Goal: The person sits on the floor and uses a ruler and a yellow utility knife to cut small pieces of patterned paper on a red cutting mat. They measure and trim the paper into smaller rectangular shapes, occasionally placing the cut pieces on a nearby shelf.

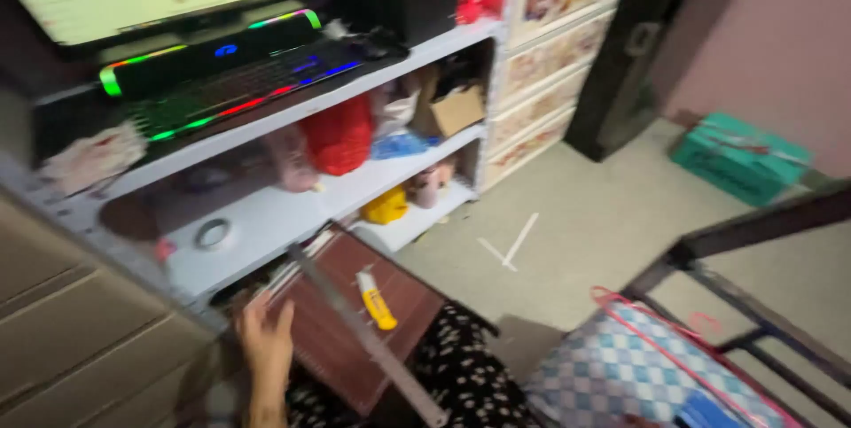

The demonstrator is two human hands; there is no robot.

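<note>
A person's left hand (264,339), fingers spread flat, is steadying the near-left edge of a dark red board (355,322) lying across the lap; a metal ruler (372,339) is crossing it diagonally and a yellow utility knife (376,299) is resting untouched beside the ruler (no cut showing). The right hand is lying out of view. A tape roll (214,233) is sitting on the white shelf (275,215)

Board (341,339): dark reddish-brown. Utility knife (376,299): yellow with white tip. Ruler (372,344): grey metal. Bag (643,375): blue-white check, red trim. Box (740,158): teal. Keyboard (239,87): rainbow-lit. Shelves (292,206): white.
</note>
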